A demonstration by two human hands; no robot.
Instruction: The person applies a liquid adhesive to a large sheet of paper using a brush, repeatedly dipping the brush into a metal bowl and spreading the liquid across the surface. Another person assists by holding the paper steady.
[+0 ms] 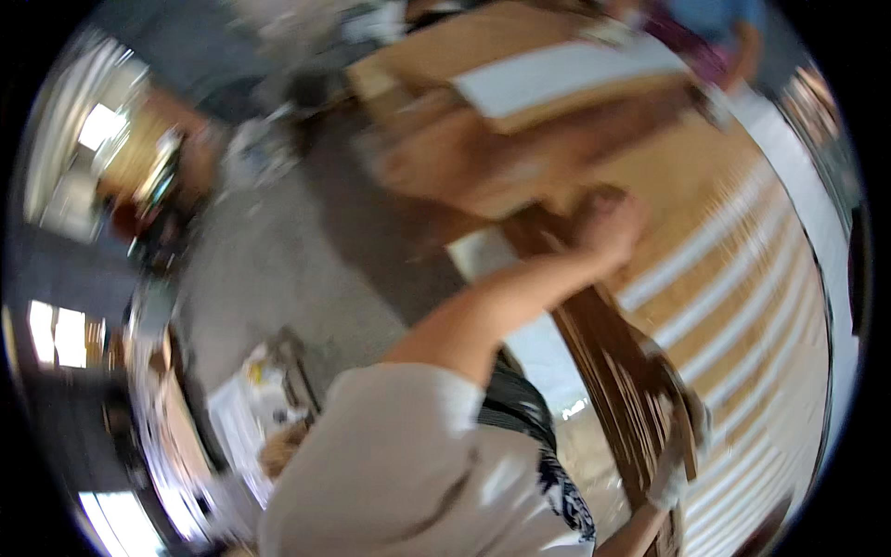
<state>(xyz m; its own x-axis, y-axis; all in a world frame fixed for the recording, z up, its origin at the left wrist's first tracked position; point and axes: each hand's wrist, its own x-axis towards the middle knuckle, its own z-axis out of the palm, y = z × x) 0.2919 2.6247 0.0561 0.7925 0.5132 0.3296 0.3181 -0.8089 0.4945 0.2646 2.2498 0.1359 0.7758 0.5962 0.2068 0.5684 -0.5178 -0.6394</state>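
Observation:
A bundle of long, thin brown strips (608, 357), perhaps wood, lies slantwise in front of my body. My left hand (611, 227), at the end of a bare outstretched arm, is curled closed at the bundle's far end; motion blur smears its fingers. Closer to me, my right hand (673, 455) wears a pale glove and grips the side of the strips near a loose brown edge. Beyond the bundle, tan strips (733, 288) and white bands alternate in rows across a broad worktable.
A tan board with a white sheet (566, 79) lies at the far end. Another person in blue (715, 23) stands there, a hand at the table's edge. Grey floor (269, 241) spreads to the left, with cluttered white items (255, 404) beside it.

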